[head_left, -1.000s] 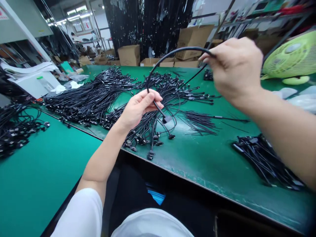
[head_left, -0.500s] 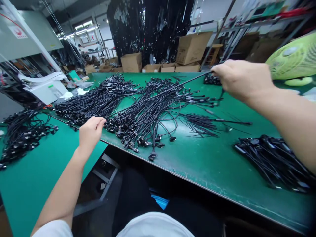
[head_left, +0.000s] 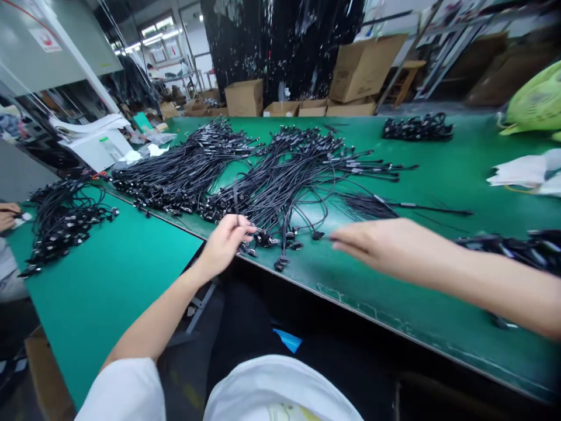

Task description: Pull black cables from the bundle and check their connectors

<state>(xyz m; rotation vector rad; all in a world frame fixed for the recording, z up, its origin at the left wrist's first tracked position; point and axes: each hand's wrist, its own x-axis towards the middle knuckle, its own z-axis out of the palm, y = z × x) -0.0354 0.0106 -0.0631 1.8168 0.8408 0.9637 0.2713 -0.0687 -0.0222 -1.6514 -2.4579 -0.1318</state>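
Note:
My left hand (head_left: 228, 241) is at the table's front edge, thumb and fingers pinched on a black cable (head_left: 235, 196). A thin, blurred length of it stands up above the fingers. Just beyond lies a spread pile of black cables (head_left: 280, 175), their connector ends towards me. My right hand (head_left: 379, 242) hovers over the table to the right, slightly blurred, with fingers stretched out and nothing visible in them. Left of its fingertips is a loose cable connector (head_left: 318, 235). Behind it lies a bundle of thin black strips (head_left: 368, 204), perhaps cable ties.
Another cable pile (head_left: 184, 169) lies further left, and a third (head_left: 65, 228) is on the lower side table (head_left: 131, 275). Another person's hand (head_left: 7, 216) shows at far left. Bundled cables (head_left: 517, 248) lie at right, a bundle (head_left: 418, 127) at the back, a green fan (head_left: 534, 99) far right.
The cable is no longer stretched between my hands. My right hand has come down and left, its fingers now extended. My left hand has moved right along the table edge. The view has shifted.

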